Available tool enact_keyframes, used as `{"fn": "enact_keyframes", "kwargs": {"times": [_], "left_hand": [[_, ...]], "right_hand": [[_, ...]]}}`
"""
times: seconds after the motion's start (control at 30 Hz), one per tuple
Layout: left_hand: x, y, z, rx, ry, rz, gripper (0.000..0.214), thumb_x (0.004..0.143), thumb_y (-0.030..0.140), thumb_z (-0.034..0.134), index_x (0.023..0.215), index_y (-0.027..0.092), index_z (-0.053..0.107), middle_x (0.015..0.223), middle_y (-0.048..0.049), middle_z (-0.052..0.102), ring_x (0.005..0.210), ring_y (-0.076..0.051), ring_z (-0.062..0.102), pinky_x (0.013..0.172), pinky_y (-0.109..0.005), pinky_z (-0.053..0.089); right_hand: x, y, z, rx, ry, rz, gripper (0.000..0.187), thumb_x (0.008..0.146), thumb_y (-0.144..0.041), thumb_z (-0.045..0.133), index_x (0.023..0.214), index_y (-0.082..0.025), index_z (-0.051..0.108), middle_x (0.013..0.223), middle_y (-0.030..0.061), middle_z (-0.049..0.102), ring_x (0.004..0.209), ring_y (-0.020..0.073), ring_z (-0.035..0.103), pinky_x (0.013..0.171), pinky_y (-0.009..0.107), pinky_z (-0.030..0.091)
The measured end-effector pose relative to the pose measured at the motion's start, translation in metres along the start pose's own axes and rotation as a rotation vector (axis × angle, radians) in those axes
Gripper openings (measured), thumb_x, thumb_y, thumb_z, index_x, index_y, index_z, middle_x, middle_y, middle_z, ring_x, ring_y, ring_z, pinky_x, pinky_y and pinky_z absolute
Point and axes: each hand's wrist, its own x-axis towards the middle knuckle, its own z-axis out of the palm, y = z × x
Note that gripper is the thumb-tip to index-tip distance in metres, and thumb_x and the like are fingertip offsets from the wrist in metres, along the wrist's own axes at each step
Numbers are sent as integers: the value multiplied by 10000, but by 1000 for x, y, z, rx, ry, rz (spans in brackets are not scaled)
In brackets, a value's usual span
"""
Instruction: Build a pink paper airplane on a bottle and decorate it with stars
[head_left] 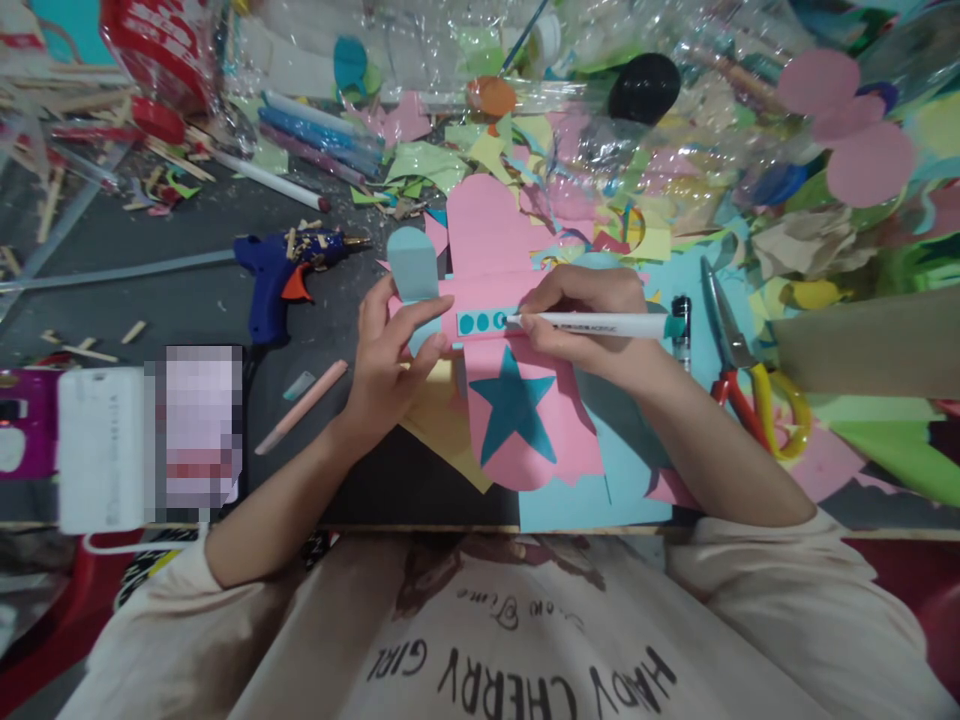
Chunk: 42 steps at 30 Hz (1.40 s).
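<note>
My right hand (pixel 585 310) grips a white marker (pixel 630 325) whose tip touches a light blue paper strip (pixel 475 322). Two filled teal dots and a partly filled one show on the strip. The strip lies across the middle of a pink paper cutout (pixel 487 225) with rounded ends. On the cutout's near flap is a large teal star (pixel 514 408). With fingers spread, my left hand (pixel 394 345) rests on the left side of the cutout, its index finger beside the strip. A light blue rounded paper piece (pixel 412 265) lies just beyond that hand.
Left of the work are a blue glue gun (pixel 274 275), a peach pen (pixel 300 408), a phone (pixel 201 425) and a white power bank (pixel 101 450). Scissors (pixel 739 350) lie at right near a marker cap (pixel 681 320). Paper scraps (pixel 427 165) and clear plastic cover the back.
</note>
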Motion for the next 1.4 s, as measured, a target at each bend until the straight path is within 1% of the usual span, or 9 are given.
{"fn": "enact_keyframes", "kwargs": {"times": [0.13, 0.23, 0.37, 0.53, 0.63, 0.87, 1.13, 1.27, 1.4], "left_hand": [[0, -3, 1, -8, 19, 21, 380, 997, 537, 477, 1264, 322, 642, 1424, -80, 520, 1336, -271, 506, 1141, -467, 423], [0, -3, 2, -4, 24, 16, 377, 993, 534, 490, 1258, 317, 646, 1419, -83, 528, 1331, -271, 511, 1133, -467, 432], [0, -2, 2, -6, 20, 19, 373, 996, 522, 486, 1261, 315, 647, 1417, -84, 530, 1330, -273, 509, 1134, -470, 431], [0, -1, 1, -5, 17, 18, 373, 996, 531, 480, 1255, 319, 645, 1422, -84, 525, 1329, -276, 510, 1138, -472, 430], [1, -1, 1, -8, 10, 19, 387, 1000, 537, 469, 1261, 308, 640, 1423, -95, 524, 1332, -273, 508, 1132, -468, 438], [1, 0, 1, 3, 16, 13, 384, 999, 538, 468, 1257, 315, 645, 1411, -90, 533, 1318, -267, 516, 1120, -467, 451], [1, 0, 0, -15, 12, 16, 379, 1000, 529, 466, 1266, 323, 642, 1417, -82, 527, 1325, -277, 505, 1129, -469, 431], [-1, 2, -2, 7, 49, 43, 376, 981, 549, 504, 1236, 327, 670, 1359, -78, 569, 1294, -284, 526, 1115, -483, 429], [-2, 3, -3, 10, 116, 35, 338, 971, 536, 542, 1165, 330, 727, 1304, -71, 603, 1244, -289, 559, 1097, -485, 440]], "right_hand": [[-2, 4, 1, 16, 4, 29, 155, 864, -255, 653, 733, -236, 573, 650, -16, 642, 572, 131, 555, 539, 279, 416], [-2, 5, 2, 17, 8, 43, 182, 873, -317, 670, 735, -236, 584, 635, -19, 639, 560, 128, 548, 526, 278, 409], [-3, 4, 2, 29, -24, 70, 205, 877, -365, 673, 732, -239, 601, 637, -10, 647, 563, 132, 545, 519, 279, 413], [-3, 4, 1, 36, -45, 72, 240, 855, -369, 702, 687, -238, 591, 639, 2, 637, 602, 152, 570, 547, 296, 424], [-2, 5, 1, 31, -57, 66, 251, 861, -373, 688, 680, -232, 586, 627, -5, 626, 599, 143, 562, 544, 288, 417], [-2, 5, 1, 17, -4, 29, 188, 877, -304, 655, 719, -240, 576, 641, -13, 643, 568, 127, 540, 529, 284, 406], [-3, 6, 1, 33, 15, 58, 191, 880, -354, 670, 744, -249, 585, 677, -6, 637, 597, 147, 553, 564, 306, 433], [-3, 3, 2, 77, 28, 31, 181, 874, -323, 683, 738, -244, 592, 677, -9, 629, 598, 145, 554, 569, 303, 441], [-4, -2, 6, 85, -6, -7, 166, 881, -310, 673, 750, -228, 613, 654, -14, 652, 574, 128, 567, 528, 273, 442]]}}
